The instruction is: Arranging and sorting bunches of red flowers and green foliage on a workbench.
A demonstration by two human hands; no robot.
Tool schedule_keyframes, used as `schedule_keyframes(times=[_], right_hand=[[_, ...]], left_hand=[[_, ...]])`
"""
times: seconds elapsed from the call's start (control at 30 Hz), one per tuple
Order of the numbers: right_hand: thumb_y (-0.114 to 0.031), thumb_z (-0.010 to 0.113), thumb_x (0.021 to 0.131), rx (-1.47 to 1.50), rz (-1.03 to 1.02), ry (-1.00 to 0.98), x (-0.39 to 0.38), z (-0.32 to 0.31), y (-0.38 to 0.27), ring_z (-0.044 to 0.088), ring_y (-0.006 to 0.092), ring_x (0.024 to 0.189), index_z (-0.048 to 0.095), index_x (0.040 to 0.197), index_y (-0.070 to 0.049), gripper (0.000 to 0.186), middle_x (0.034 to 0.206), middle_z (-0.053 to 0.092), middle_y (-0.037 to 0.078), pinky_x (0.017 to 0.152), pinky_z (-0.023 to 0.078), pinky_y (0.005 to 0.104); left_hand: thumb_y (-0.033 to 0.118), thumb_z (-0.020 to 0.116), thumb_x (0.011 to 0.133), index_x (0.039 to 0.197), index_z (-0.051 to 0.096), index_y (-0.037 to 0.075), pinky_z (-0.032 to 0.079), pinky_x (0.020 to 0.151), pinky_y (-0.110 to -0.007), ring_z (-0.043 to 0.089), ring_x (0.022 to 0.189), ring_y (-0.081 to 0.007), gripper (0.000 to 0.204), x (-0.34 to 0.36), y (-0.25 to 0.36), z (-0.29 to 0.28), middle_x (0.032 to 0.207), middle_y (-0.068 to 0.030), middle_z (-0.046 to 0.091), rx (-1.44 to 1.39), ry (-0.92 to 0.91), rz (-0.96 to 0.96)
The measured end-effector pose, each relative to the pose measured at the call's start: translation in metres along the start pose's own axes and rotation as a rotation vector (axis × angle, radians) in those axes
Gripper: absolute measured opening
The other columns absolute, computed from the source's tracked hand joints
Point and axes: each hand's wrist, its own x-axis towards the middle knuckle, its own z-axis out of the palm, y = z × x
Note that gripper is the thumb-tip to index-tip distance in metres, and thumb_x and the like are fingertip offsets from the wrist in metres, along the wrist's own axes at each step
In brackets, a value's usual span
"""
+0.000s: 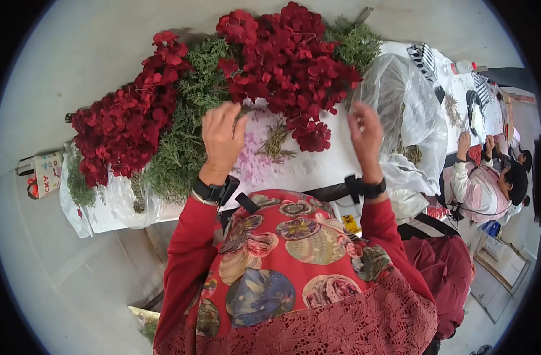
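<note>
Over the white table, my left hand [222,134] is at the right side of a pile of green sprigs [190,112], fingers loosely bent and thumb apart, with nothing visible in it. My right hand [366,133] is raised between the red artificial flowers [288,56] and a clear plastic bag [394,89]. Its fingers are slightly blurred and apart, and no object shows in them. A small bunch of thin green-brown sprigs [275,142] lies on the table between my hands, below the flowers. Another heap of red flowers [131,115] lies to the left.
Purplish bits [251,155] are scattered on the white tabletop [317,171]. Another plastic bag [125,198] with sprigs hangs at the front left edge. A printed carry bag [45,174] stands beyond the left end. At the right, another person [483,186] sits along the table.
</note>
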Motion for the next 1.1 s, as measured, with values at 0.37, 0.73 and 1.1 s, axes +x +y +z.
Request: schedule_keyframes(times=[0.37,0.73,1.1], right_hand=[[-0.009,0.069,0.075,-0.112,-0.057,-0.356,-0.086,0.112,-0.017,0.063,0.0362,0.075,0.063,0.096,-0.005,0.022,0.083,0.063,0.014,0.063,0.051,0.0429],[-0.004,0.068,0.074,0.154,-0.039,-0.493,-0.08,0.121,0.013,0.064,0.0266,0.077,0.064,0.099,-0.006,0.025,0.086,0.065,0.013,0.069,0.052,0.0348],[0.004,0.068,0.08,0.658,0.177,-0.333,-0.079,0.057,-0.046,0.059,0.0094,0.078,0.064,0.098,-0.002,0.02,0.088,0.063,0.003,0.069,0.048,0.0224]], left_hand=[[0.024,0.076,0.07,0.116,0.06,0.006,0.044,0.088,-0.04,0.049,0.114,-0.0331,0.052,-0.051,0.026,0.073,0.119,-0.0142,0.054,-0.155,-0.491,-0.154],[0.024,0.077,0.067,0.111,0.063,0.005,0.038,0.094,-0.045,0.046,0.112,-0.0332,0.05,-0.071,0.028,0.071,0.12,-0.0136,0.054,-0.043,-0.631,-0.137],[0.015,0.068,0.085,0.111,0.064,-0.002,0.05,0.062,-0.027,0.063,0.073,-0.0147,0.031,-0.039,0.065,0.028,0.094,-0.0092,0.066,-1.049,-0.545,-0.674]])
